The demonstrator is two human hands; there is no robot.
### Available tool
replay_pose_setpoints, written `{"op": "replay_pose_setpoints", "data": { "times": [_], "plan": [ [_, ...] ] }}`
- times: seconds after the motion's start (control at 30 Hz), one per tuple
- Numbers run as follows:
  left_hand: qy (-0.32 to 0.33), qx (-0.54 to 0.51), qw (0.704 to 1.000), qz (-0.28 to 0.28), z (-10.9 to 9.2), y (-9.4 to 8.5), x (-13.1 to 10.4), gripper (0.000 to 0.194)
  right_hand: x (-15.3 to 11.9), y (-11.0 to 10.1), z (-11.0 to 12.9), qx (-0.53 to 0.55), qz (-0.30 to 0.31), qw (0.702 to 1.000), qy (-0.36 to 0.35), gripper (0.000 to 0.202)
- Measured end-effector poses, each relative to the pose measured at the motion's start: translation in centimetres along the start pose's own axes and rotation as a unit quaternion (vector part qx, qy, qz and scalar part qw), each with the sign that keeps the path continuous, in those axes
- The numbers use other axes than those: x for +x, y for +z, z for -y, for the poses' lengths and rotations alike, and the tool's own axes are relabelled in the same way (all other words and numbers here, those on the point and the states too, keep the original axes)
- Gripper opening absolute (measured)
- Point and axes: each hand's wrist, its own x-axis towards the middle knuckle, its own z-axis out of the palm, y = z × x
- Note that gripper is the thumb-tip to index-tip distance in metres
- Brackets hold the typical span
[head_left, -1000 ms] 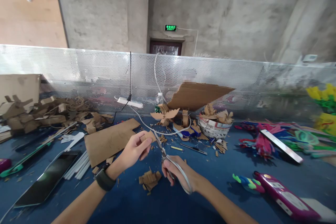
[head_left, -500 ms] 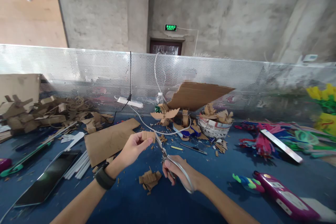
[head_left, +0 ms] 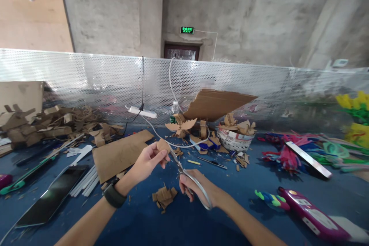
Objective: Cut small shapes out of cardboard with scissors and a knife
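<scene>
Between the thumb and fingers of my left hand [head_left: 151,162] is a small piece of brown cardboard [head_left: 163,145], held up above the blue table. My right hand [head_left: 198,186] is wrapped round the handles of metal scissors [head_left: 177,161]. The blades point up and to the left, at the cardboard's right edge; whether they touch it I cannot tell. Below the two hands lies a small heap of cardboard scraps [head_left: 164,197]. A larger flat cardboard sheet [head_left: 121,153] rests behind my left wrist.
A black phone [head_left: 52,196] and white sticks [head_left: 85,181] lie left. Behind my hands are a cardboard bird-like figure [head_left: 181,126], a woven basket [head_left: 235,140] of scraps and a power strip [head_left: 142,112]. A purple device [head_left: 313,213] lies right. Perforated metal screening [head_left: 109,80] runs along the back.
My left hand has turned the small cardboard piece, which now shows a different face and tilts upward. The scissors stay close to its edge, with little movement of my right hand.
</scene>
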Motion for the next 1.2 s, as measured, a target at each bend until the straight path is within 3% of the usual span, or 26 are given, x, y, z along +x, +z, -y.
{"op": "replay_pose_setpoints", "data": {
  "times": [0.23, 0.73, 1.2],
  "plan": [
    [-0.005, 0.069, 0.997, -0.015, -0.3, -0.1, 0.1, 0.053, 0.0, 0.1, 0.2, 0.007, -0.004, 1.000, 0.012, 0.072],
    [0.023, 0.224, 0.974, 0.012, -0.1, -0.5, -0.5, 0.049, 0.0, 0.0, 0.0, 0.001, 0.008, 1.000, 0.009, 0.068],
    [0.030, 0.203, 0.979, 0.015, -0.2, -0.4, -0.5, 0.046, -0.1, 0.2, 0.9, -0.015, 0.001, 1.000, 0.025, 0.069]
  ]
}}
